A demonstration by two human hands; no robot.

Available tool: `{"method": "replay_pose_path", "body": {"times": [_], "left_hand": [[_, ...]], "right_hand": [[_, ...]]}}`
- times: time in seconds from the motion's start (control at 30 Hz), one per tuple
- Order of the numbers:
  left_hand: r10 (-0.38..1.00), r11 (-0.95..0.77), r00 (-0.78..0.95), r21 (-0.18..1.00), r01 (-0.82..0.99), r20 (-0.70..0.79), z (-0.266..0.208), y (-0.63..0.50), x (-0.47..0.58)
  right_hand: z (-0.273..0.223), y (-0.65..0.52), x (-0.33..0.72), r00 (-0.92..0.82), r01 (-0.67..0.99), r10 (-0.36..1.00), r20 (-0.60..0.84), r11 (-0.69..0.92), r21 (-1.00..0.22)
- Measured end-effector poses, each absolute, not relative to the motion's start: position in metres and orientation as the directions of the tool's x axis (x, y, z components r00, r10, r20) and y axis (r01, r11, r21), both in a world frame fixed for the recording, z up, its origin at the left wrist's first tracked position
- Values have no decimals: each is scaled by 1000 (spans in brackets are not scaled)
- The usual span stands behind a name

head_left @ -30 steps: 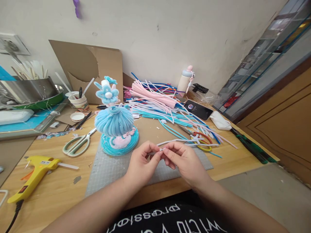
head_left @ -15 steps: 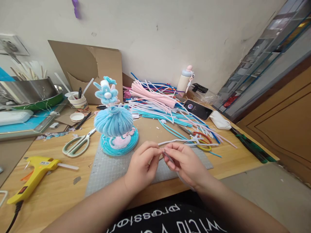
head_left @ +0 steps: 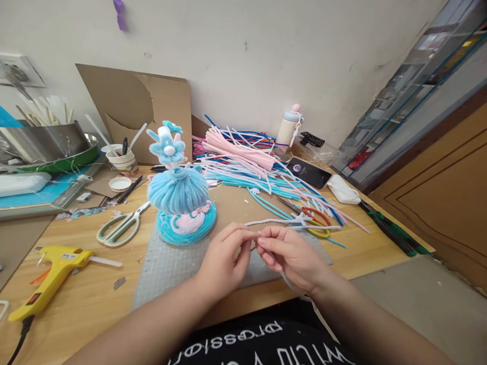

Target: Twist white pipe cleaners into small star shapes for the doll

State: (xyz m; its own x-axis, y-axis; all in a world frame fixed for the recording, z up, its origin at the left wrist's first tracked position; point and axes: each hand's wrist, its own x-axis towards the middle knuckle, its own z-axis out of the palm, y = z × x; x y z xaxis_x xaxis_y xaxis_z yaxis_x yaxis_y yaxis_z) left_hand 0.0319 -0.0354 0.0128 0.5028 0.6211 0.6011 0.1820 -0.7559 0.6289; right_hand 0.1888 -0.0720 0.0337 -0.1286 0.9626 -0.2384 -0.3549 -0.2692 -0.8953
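My right hand [head_left: 291, 253] is closed in a pinch on a pale pipe cleaner [head_left: 291, 282], whose tail hangs below the palm towards my lap. The fingertips of my left hand [head_left: 228, 256] meet those of the right at the pipe cleaner's end, which they mostly hide. Both hands hover over the front of a grey cutting mat [head_left: 171, 271]. To their left stands a blue pipe-cleaner figure with a pleated skirt [head_left: 178, 190] and a flower on top, on a round turquoise base [head_left: 186, 229]. Behind my right hand lie white pipe cleaners twisted together [head_left: 300, 219].
A yellow glue gun [head_left: 53, 276] and pale-handled scissors [head_left: 120, 228] lie at left. Heaped pipe cleaners [head_left: 239, 152] fill the back, near a bottle [head_left: 288, 129] and phone [head_left: 309, 172]. Pliers with red and yellow handles [head_left: 318, 218] rest at right.
My fingertips have shifted slightly, and a small pale tip now shows between them. The pipe cleaner's tail still hangs under my right hand. Everything on the table stays put.
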Motion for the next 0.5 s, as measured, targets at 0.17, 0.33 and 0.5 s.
{"method": "replay_pose_path", "body": {"times": [0.17,0.33,0.5], "left_hand": [[560,-749,672,642,162,484,19,-32,31],[578,-742,701,626,240,417,27,-29,28],[539,-791,712,560,245,450,26,-26,26]], "right_hand": [[32,-72,194,-166,-198,942,-290,-320,-926],[34,-74,197,-156,-118,934,-321,-340,-933],[34,-74,200,-137,-36,941,-310,-318,-947]]}}
